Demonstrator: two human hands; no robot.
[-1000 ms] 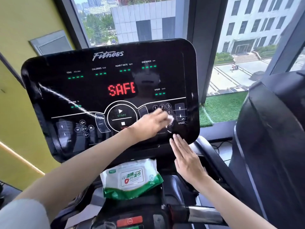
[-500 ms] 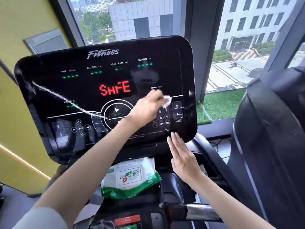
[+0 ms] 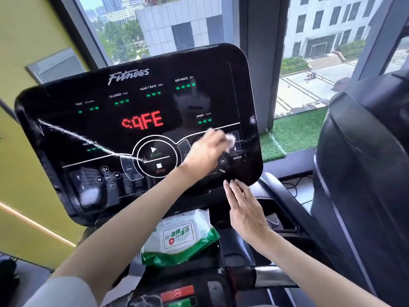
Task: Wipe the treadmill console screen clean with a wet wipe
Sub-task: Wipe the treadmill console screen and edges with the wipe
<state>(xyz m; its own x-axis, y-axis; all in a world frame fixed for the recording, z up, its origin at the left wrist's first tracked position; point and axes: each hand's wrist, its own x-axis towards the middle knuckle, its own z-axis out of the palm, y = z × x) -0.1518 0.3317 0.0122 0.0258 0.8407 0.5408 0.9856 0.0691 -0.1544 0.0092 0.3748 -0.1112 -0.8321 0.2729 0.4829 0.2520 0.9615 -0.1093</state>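
Note:
The black glossy treadmill console screen (image 3: 137, 120) fills the middle, showing red letters and green dashes. My left hand (image 3: 207, 151) holds a small white wet wipe (image 3: 230, 140) against the screen's lower right, over the number keys beside the SPEED arrows. My right hand (image 3: 243, 207) lies flat with straight fingers, its fingertips touching the console's bottom right edge. A white streak (image 3: 88, 140) runs diagonally across the left part of the screen.
A green-and-white pack of wet wipes (image 3: 179, 237) lies on the tray below the console. A red stop button (image 3: 177, 292) sits lower down. A second dark treadmill console (image 3: 365, 173) stands to the right. Windows are behind.
My left hand with the wipe went from the number keys up to the top of the keypad and now sits slightly further right, by the SPEED arrows. My right hand stayed at the console's bottom edge.

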